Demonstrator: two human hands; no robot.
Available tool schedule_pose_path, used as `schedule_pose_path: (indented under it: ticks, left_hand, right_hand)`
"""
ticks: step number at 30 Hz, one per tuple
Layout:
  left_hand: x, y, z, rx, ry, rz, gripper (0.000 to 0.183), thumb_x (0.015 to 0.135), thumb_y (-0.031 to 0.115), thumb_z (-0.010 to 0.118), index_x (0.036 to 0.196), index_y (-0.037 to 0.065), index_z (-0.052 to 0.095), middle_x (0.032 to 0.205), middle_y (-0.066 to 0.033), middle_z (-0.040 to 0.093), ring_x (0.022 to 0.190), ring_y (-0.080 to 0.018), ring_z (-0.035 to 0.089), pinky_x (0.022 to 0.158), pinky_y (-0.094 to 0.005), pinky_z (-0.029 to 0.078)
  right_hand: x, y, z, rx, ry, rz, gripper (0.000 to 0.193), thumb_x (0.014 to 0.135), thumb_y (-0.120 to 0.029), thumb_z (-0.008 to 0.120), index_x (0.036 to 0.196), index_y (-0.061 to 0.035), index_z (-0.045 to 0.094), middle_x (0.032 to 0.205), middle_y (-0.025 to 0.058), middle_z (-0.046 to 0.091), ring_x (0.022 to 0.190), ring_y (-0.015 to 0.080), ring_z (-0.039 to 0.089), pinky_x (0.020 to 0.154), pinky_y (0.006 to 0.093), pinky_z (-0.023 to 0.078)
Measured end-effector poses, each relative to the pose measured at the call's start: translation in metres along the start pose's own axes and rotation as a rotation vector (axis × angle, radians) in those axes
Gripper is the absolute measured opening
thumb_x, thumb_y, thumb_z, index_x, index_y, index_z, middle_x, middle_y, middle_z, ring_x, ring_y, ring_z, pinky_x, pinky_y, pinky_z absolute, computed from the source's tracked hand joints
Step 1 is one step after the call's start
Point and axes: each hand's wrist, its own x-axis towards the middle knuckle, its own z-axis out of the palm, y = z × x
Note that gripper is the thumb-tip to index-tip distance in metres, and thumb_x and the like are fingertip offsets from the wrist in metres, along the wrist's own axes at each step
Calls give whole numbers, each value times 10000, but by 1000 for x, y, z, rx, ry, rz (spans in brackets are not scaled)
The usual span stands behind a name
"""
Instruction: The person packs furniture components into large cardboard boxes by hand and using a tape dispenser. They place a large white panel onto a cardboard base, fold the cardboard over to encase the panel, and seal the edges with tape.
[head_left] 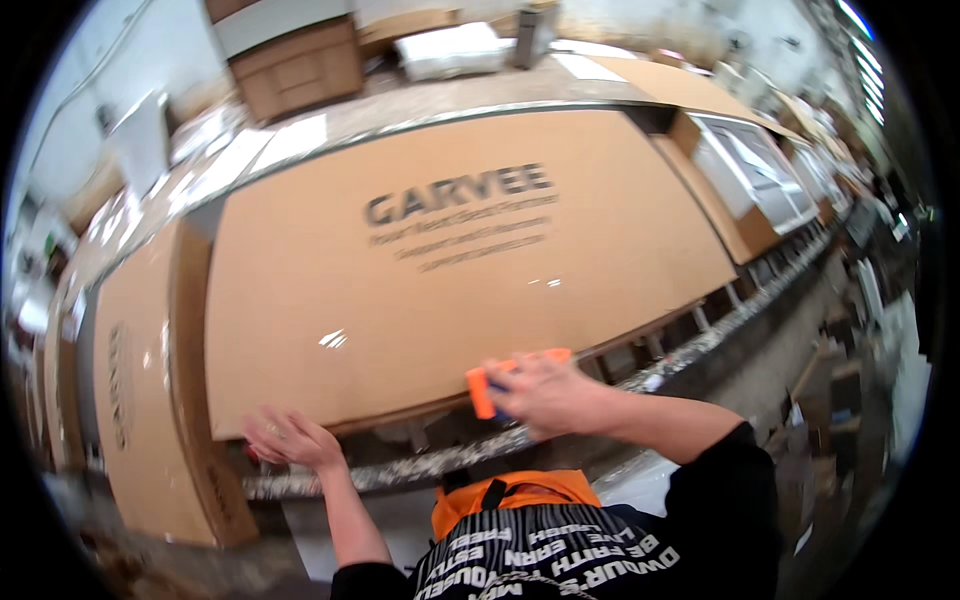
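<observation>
A large flat cardboard box [460, 290] with dark print lies in front of me. Two small patches of light glint off its top. My right hand [545, 395] is at the box's near edge, right of the middle. It is closed around an orange tape dispenser [481, 394] with a dark blue part, blurred and partly covered by my fingers. My left hand [290, 437] is at the near left corner of the box, fingers stretched out, with nothing held. Whether its fingertips touch the cardboard is hard to tell.
The box rests on a roller conveyor with a speckled rail [400, 472] along my side. Another taped carton [150, 370] stands close on the left. To the right is an open carton with a white panelled piece [755, 170]. Behind runs a bench [400, 108] with a wooden cabinet [295, 65].
</observation>
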Motion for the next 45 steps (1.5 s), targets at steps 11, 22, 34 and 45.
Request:
schedule_pose_path:
  ticks: [11,22,34,45]
  left_hand:
    - [-41,26,6,-148,-440,396,482,959,276,359,1305,6,557,1337,-156,560,1269,-390,476,1079,-486,339]
    - [-129,518,-61,-498,-876,990,948,761,631,643,1376,-44,389,1460,-257,337,1374,-429,280,1161,-540,149]
    - [-172,488,-41,-676,-837,812,1049,622,518,774,1398,-44,345,1473,-242,339,1387,-395,297,1159,-458,248]
    - [-28,96,-40,-256,-666,709,1066,527,479,827,1378,-10,411,1408,-155,468,1285,-310,476,1084,-382,393]
  right_hand:
    - [-158,127,15,272,-64,231,246,708,-73,676,952,-83,691,1088,141,573,975,336,600,834,442,491]
    - [-317,258,118,-71,54,432,233,624,-163,729,830,-53,732,1211,164,574,927,290,609,721,396,481]
    - [-274,195,115,200,-410,431,489,702,-224,689,1142,-35,589,1093,138,545,1017,314,499,830,440,374]
    - [-284,212,90,1281,256,412,622,668,-228,718,1239,-24,580,1238,159,579,1159,244,545,993,345,415]
